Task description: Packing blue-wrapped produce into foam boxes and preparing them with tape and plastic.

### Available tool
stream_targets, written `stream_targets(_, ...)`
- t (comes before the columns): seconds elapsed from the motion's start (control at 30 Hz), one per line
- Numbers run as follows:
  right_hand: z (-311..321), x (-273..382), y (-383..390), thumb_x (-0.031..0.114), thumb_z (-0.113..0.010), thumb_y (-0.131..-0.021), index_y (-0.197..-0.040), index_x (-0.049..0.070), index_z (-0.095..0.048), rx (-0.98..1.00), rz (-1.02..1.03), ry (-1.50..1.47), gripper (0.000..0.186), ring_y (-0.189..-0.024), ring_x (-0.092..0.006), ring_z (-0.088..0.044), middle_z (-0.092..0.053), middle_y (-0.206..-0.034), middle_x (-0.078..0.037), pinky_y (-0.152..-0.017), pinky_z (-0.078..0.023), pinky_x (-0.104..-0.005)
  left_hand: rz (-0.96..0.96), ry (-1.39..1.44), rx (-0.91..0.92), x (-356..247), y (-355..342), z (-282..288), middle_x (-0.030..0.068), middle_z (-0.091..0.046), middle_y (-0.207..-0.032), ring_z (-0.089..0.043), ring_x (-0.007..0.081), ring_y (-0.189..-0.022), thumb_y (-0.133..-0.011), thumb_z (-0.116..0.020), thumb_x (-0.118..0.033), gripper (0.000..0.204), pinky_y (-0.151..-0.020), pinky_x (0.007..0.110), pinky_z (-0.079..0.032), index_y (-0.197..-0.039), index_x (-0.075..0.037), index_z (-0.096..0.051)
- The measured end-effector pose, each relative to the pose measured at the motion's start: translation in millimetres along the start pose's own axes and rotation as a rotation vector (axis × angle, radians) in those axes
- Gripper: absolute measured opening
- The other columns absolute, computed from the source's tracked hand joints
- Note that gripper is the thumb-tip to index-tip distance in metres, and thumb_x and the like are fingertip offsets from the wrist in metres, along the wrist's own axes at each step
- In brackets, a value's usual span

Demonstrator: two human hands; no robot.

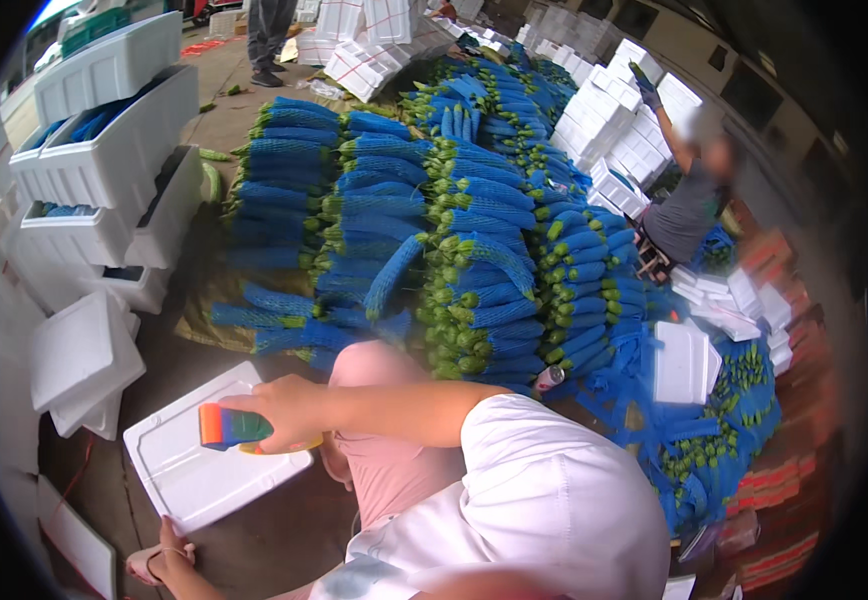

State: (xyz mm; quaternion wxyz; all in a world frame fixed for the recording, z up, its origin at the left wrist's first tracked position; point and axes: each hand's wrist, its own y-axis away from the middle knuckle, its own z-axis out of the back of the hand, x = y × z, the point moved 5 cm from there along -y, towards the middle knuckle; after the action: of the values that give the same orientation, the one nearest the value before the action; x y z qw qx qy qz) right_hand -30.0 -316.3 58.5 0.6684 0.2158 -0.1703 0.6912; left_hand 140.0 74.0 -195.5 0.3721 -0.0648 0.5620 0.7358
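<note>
An orange-and-green handled tape dispenser was gripped in the closed right hand above a flat white foam lid, whose lower edge was pinched by the left hand.

White short sleeve, pink trousers.

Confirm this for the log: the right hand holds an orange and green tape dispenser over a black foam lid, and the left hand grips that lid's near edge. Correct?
Not quite: the foam lid is white, not black. The head view shows the right hand holding the orange and green tape dispenser over it, while the left hand grips the lid's near edge.
</note>
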Motion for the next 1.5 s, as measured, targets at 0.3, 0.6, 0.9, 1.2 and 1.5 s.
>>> stream_targets(0.3,-20.1,2.4,-15.0,0.047,-0.066,-0.062,-0.137,0.020,-0.039,0.127,0.084,0.086,0.084,-0.082,-0.0331,-0.062,-0.061,-0.095,-0.018,-0.070,-0.049,-0.0417,-0.452,0.085,0.165,-1.8,-99.1,-12.8,0.0057,-0.056,-0.076,-0.053,0.0152,-0.065,-0.088,-0.060,-0.037,0.045,-0.053,0.028,-0.041,-0.111,0.002,-0.052)
stream_targets(0.6,-48.1,31.5,-20.2,0.033,-0.067,-0.065,-0.139,0.024,-0.037,0.382,0.260,0.152,0.080,-0.081,-0.0345,-0.060,-0.058,-0.089,-0.017,-0.068,-0.048,-0.0413,-0.541,0.153,-0.136,43.5,-95.5,10.3,0.0081,-0.063,-0.087,-0.056,0.0149,-0.074,-0.087,-0.061,-0.029,0.038,-0.067,0.031,-0.047,-0.108,0.003,-0.058)
stream_targets(0.9,-23.8,64.4,-14.7,0.030,-0.067,-0.067,-0.139,0.026,-0.039,0.180,0.355,0.187,0.077,-0.074,-0.0316,-0.061,-0.057,-0.085,-0.014,-0.067,-0.049,-0.0393,-0.076,0.547,-0.693,121.9,18.5,-67.9,0.0207,-0.058,-0.118,-0.057,0.0332,-0.108,-0.082,-0.064,-0.035,0.060,-0.094,0.040,-0.043,-0.127,-0.001,-0.045)
stream_targets(1.2,0.5,59.4,0.8,0.034,-0.070,-0.067,-0.135,0.025,-0.043,0.017,0.374,0.139,0.073,-0.072,-0.0335,-0.062,-0.058,-0.084,-0.013,-0.066,-0.051,-0.0411,0.252,0.200,-0.008,92.0,101.0,-88.8,0.0280,-0.055,-0.117,-0.059,0.0384,-0.104,-0.082,-0.063,-0.036,0.067,-0.076,0.045,-0.053,-0.130,0.004,-0.038)
stream_targets(1.5,9.5,38.1,10.4,0.048,-0.071,-0.069,-0.131,0.019,-0.050,-0.033,0.255,0.081,0.071,-0.073,-0.0321,-0.063,-0.061,-0.083,-0.015,-0.067,-0.050,-0.0377,-0.617,-0.144,-0.443,-39.3,99.3,-1.1,0.0175,-0.065,-0.100,-0.062,0.0306,-0.094,-0.081,-0.061,-0.027,0.040,-0.085,0.037,-0.048,-0.110,0.001,-0.055)
